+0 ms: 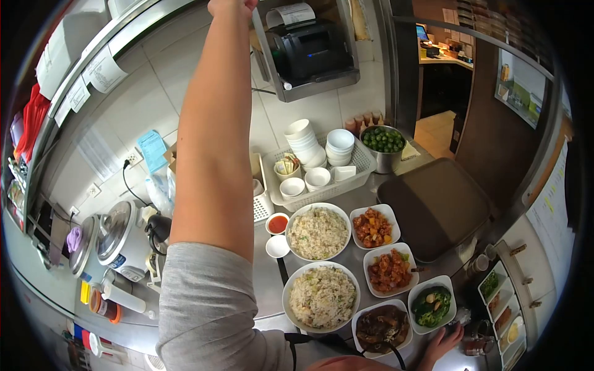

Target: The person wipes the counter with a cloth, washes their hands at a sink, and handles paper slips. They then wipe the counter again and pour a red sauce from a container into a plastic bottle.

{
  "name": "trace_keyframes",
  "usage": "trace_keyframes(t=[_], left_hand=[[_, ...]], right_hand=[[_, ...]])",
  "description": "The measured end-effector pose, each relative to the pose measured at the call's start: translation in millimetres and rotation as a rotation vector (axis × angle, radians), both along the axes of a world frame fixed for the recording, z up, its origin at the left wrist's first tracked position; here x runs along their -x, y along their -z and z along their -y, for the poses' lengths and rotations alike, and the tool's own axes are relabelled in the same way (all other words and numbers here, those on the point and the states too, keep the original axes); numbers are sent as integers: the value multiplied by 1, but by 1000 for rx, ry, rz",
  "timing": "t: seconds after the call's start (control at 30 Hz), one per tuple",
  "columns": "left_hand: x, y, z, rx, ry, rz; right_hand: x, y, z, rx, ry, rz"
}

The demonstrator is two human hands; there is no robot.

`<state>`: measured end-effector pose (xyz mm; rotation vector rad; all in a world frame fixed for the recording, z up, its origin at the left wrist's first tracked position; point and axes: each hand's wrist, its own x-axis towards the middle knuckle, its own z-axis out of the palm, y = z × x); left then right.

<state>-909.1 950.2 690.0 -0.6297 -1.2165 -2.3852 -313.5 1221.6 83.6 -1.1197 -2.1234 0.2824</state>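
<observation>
My left arm stretches straight up across the view, and my left hand [232, 5] is mostly cut off by the top edge, beside the receipt printer [309, 52] with its curl of printed paper [289, 14]. What that hand holds, if anything, I cannot see. At the lower right, my right hand [440, 346] rests with fingers spread by the counter edge, just below the bowl of green vegetables [432, 305]. Nearby are a bowl of dark sauced food [382, 328], two bowls of glazed red-brown pieces [390, 271] [374, 227] and two bowls of fried rice [321, 297] [318, 232].
A white basket [365, 162] of stacked bowls stands behind the food, with a metal pot of green limes [382, 141]. A brown tray [433, 210] lies to the right. Red sauce [278, 223] sits by the rice; rice cookers [117, 232] stand left.
</observation>
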Motion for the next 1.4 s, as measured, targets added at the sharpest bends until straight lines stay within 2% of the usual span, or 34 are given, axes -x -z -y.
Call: trace_keyframes(t=[0.07,0.2,0.3,0.4,0.47,0.57,0.6,0.7,0.83,0.93,0.97,1.03,1.1,1.13,1.23,1.27,1.37,1.4], left_hand=[[-40,11,0,-19,-18,66],[-54,43,54,141,39,-106],[-61,55,121,-85,-142,-58],[-86,51,191,-331,-385,-55],[-92,38,236,-429,-444,-53],[-91,23,262,-234,-366,-34],[-85,19,262,-305,-336,-9],[-89,30,215,-107,-326,-72],[-94,44,143,0,-220,-56],[-93,40,100,0,-205,-11],[-93,37,90,-94,-181,16],[-87,32,76,-4,-159,-64],[-77,19,60,-191,-110,-97],[-72,13,57,-285,-87,-112],[-51,10,69,-59,-169,-28],[-42,10,78,-75,-85,-23],[-131,37,71,-146,-146,69],[-114,36,96,-103,-193,125]], right_hand=[[0,2,-1,-16,3,8],[-4,7,-3,13,47,42],[7,-5,2,-60,63,22],[6,-11,6,-34,76,73],[7,-11,7,-37,79,82],[8,-9,8,-25,66,71],[7,-9,9,-18,59,66],[7,-15,11,-47,63,92],[3,-14,9,-66,45,72],[6,-18,11,-69,44,21],[6,-19,11,-81,43,17],[6,-19,10,-104,39,12],[6,-18,10,-120,34,-1],[6,-17,9,-129,30,-9],[7,-17,8,-137,31,-27],[7,-15,6,-139,31,-25],[7,-9,4,-146,34,-29],[7,-11,6,-148,40,-27]])
